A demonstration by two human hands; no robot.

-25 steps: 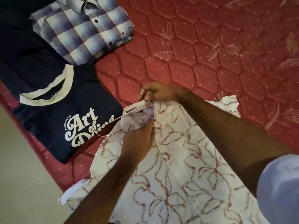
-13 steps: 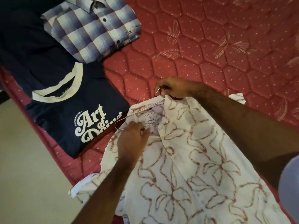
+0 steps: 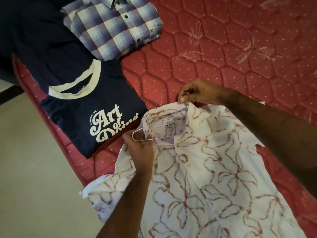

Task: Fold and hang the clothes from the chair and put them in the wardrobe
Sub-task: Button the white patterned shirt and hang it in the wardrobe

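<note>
A white shirt with a red flower print (image 3: pixel 205 177) lies spread on the red mattress (image 3: pixel 223 48), collar toward the far side. A thin metal wire hanger (image 3: pixel 145 133) sits inside its collar, one end sticking out on the left. My right hand (image 3: pixel 199 91) pinches the hanger's hook above the collar. My left hand (image 3: pixel 140 150) grips the shirt's left shoulder fabric by the hanger's exposed end.
A folded navy T-shirt with white lettering (image 3: pixel 89 114) lies left of the white shirt. A folded blue checked shirt (image 3: pixel 113 26) lies behind it, beside a dark garment (image 3: pixel 30 40). The mattress edge runs diagonally at the left, with pale floor (image 3: pixel 34 169) below.
My left hand slid from the collar label down and left to the shoulder. The hanger's left end now shows clear of the collar. My right hand kept its hold on the hook.
</note>
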